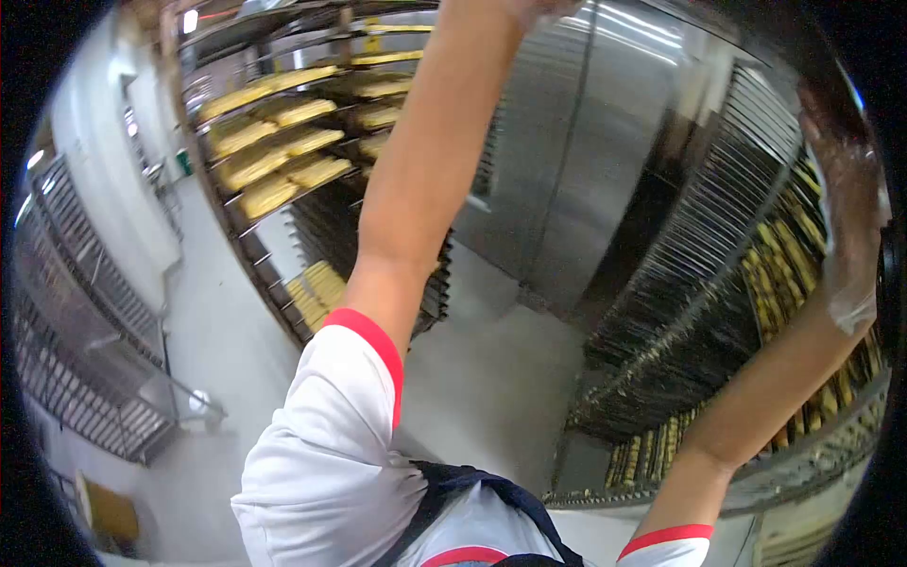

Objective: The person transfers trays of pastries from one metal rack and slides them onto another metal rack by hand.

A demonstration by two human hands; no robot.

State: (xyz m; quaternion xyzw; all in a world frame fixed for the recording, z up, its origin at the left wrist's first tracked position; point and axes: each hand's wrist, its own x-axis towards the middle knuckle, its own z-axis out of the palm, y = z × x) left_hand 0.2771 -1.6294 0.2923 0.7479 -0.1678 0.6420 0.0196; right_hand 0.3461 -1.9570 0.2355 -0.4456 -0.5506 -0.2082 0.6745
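My left arm reaches up across the middle of the head view. Only a sliver of my left hand (548,8) shows at the top edge, and its fingers are cut off. On the right, my right hand (850,156) is raised in a clear plastic glove, beside a tall metal rack (694,354). Its fingers blur into the dark edge of the picture, so I cannot tell whether it grips anything. Long golden-brown baked pieces (784,255) lie in rows on that rack's trays, close to my right forearm.
Another rack (222,194) on the left bears trays of pale yellow dough pieces (269,196). Metal panels (539,151) stand ahead. Barred metal racks (90,331) are at the far left, with a brown box (109,510) below. Grey floor (491,378) lies between the racks.
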